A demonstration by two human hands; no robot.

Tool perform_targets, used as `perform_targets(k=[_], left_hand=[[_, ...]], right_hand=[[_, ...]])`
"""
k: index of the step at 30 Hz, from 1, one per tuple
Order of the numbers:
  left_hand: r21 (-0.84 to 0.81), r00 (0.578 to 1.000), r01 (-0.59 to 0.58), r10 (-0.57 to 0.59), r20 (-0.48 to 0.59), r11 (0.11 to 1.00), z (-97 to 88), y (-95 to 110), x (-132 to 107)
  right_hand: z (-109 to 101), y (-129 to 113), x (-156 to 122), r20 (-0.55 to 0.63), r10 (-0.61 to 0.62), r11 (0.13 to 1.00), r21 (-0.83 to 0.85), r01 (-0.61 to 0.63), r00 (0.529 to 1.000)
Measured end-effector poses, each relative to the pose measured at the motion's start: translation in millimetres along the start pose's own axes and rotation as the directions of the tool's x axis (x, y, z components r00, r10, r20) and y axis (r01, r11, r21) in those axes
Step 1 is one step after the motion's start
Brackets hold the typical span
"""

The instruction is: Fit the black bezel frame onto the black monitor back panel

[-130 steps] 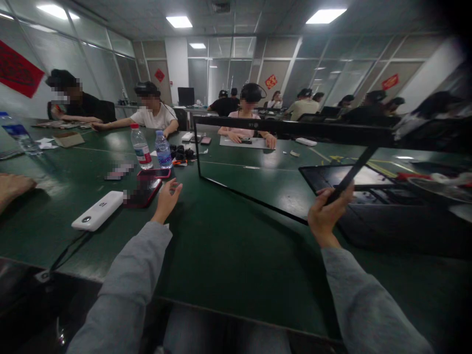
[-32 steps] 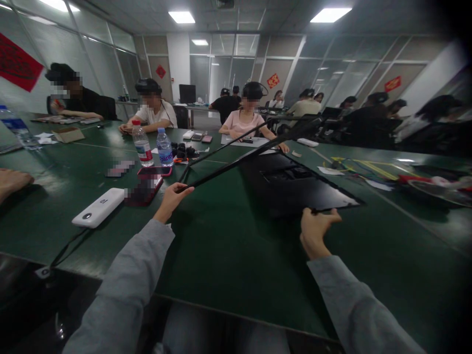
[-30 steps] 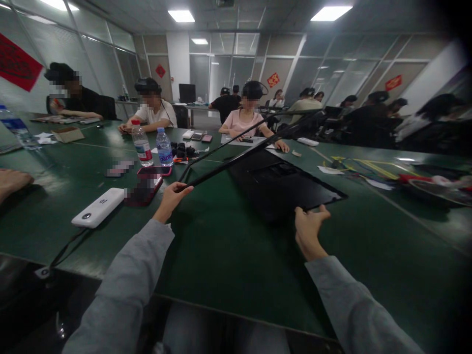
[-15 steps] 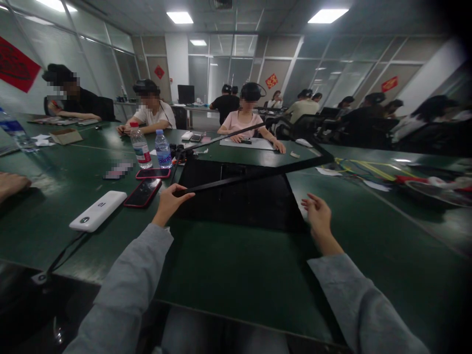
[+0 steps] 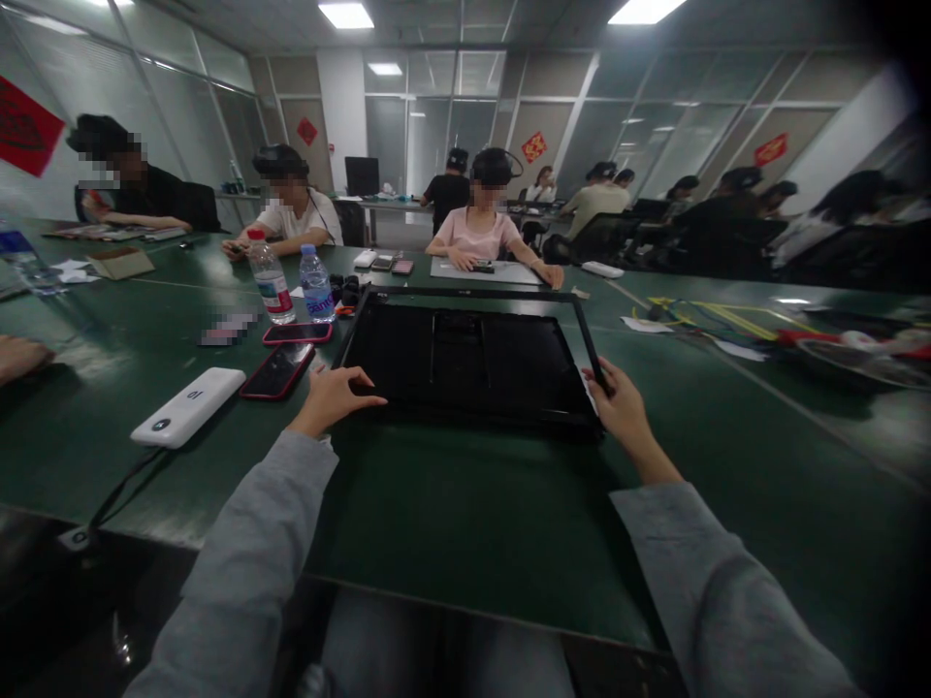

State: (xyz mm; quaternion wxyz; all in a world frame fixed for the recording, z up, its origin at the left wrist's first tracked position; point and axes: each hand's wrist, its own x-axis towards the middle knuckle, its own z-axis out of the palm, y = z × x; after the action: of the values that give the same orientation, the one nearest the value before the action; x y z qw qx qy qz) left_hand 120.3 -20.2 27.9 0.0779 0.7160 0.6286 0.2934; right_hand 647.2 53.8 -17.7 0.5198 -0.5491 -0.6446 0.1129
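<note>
Already, the monitor bezel [image 5: 476,294] lines up over a black rear panel [image 5: 462,364] on the surface [image 5: 465,543], apparently not yet flush. My right hand [image 5: 622,412] pinches the bezel's side; my left hand [image 5: 331,397] curves at a corner, grip unclear.

Head-worn view, forward and down

Right fingers [image 5: 618,376] gripping black frame [image 5: 501,295], black panel [image 5: 397,349] beneath, green table [image 5: 451,523]
</note>
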Motion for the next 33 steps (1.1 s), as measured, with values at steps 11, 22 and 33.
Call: perform_targets(k=[11, 22, 33], left_hand=[[0.087, 0.998, 0.009, -0.014, 0.06, 0.996, 0.0, 3, 0], [0.028, 0.893, 0.385, -0.365, -0.264, 0.923, 22.4, -29, 12], [0.027, 0.914, 0.373, -0.362, -0.184, 0.928, 26.1, -36, 18]], right_hand=[[12, 0, -16, 0.004, -0.021, 0.959, -0.283, 0.021, 1.0], [18, 5, -20, -0.028, 0.078, 0.933, -0.349, -0.083, 0.997], [13, 10, -14, -0.046, 0.053, 0.95, -0.304, -0.065, 0.998]])
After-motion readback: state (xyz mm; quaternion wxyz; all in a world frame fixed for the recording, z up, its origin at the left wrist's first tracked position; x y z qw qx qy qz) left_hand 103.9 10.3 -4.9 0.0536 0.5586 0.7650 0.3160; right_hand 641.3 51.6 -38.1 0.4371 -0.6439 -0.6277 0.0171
